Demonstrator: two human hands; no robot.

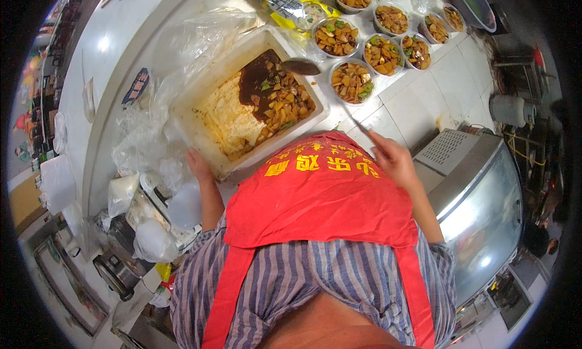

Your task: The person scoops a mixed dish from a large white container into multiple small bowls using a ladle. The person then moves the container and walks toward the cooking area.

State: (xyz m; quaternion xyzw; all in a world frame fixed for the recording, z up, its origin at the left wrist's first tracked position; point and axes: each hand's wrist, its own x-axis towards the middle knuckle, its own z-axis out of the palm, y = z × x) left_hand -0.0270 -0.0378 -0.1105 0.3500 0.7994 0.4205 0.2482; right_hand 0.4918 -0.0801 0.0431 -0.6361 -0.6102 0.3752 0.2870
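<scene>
A white plastic tub (204,108) sits tilted in view before me. Chunks of potato and green pepper in dark brown sauce (286,99) fill its right part, while its left floor shows an oily film. My left hand (198,165) is against the tub's near left corner; how its fingers close there is hard to see. In my right hand (392,160) is the thin handle of a metal ladle (300,67), whose dark bowl is over the tub's right rim. Just beyond that hand stands a clear round bowl (352,83) filled with the same food.
Several more filled bowls (383,54) stand behind it on the white tiled counter (423,92). A yellow food packet (295,8) lies at the back. Crumpled clear plastic (136,140) is left of the tub. A glass-fronted metal cabinet (486,212) stands at right, a kitchen scale (157,190) at left.
</scene>
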